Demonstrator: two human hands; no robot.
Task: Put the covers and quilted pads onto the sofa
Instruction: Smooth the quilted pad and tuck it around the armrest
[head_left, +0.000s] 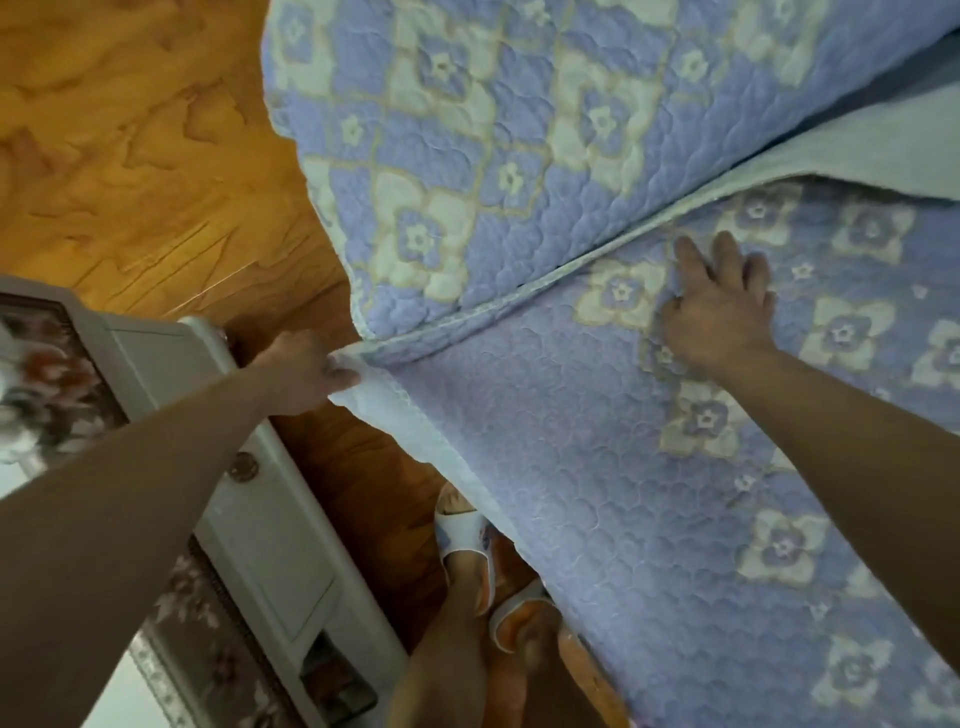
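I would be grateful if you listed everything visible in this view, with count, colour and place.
Quilted pad on the seat: one, lilac with cream flower patches, lower right, its pale edge hanging over the front.
Quilted pad on the backrest: one, lilac and cream, top centre, meeting the seat pad at a seam.
Floor: orange-brown wood, upper left.
Low table: one, grey-white, lower left, with a dark floral top.
Slippers: two, white and orange, bottom centre, on the person's feet.
Left hand: grips the seat pad's front corner.
Right hand: lies flat on the seat pad near the seam.
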